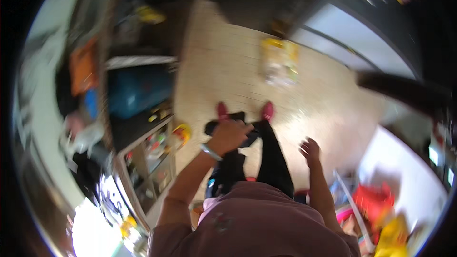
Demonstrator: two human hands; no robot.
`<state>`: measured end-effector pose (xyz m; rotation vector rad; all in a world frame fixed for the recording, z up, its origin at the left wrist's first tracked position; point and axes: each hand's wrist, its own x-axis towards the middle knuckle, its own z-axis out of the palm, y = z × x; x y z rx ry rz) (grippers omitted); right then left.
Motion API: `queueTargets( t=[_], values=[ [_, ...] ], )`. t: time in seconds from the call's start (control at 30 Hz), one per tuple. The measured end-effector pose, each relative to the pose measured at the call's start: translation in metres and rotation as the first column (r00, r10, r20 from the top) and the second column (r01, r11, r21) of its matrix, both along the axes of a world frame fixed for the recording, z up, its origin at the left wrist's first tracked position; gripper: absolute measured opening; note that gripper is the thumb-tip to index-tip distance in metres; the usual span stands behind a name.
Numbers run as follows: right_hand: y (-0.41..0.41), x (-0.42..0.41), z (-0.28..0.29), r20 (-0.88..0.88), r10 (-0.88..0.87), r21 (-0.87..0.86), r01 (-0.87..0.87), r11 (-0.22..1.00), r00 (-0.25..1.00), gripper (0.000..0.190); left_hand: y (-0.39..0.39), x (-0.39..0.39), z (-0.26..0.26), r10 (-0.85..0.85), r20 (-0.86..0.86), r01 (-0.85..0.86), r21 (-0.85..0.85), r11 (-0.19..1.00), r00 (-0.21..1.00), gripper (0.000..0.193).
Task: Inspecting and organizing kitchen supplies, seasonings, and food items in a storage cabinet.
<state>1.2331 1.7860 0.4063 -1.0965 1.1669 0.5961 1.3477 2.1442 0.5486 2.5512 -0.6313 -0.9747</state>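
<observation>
Below my chest, my left hand [232, 135] grips a dark piece of cloth [250, 138], perhaps a folded garment; blur hides its exact kind. A pale bangle [211, 152] circles that wrist. Out to the right, my right hand [310, 151] hangs over the floor with nothing in it and its fingers somewhat apart. My black trouser legs [273, 157] and red shoes [267, 111] show beneath, feet set apart on the tiled floor [221, 60].
A shelf unit [137, 142] with goods inside runs along the left. A yellow and white bag [280, 60] lies on the floor ahead. Red [373, 198] and yellow plastic bags [392, 237] crowd the lower right. A pale cabinet [357, 35] stands at upper right.
</observation>
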Motion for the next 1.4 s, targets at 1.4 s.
queueTargets(
  t=[1.4],
  values=[
    [0.168, -0.026, 0.045, -0.271, 0.760, -0.207, -0.807, 0.554, 0.591, 0.023, 0.406, -0.072, 0.003, 0.938, 0.297, -0.442, -0.876, 0.193, -0.180, 0.056]
  ],
)
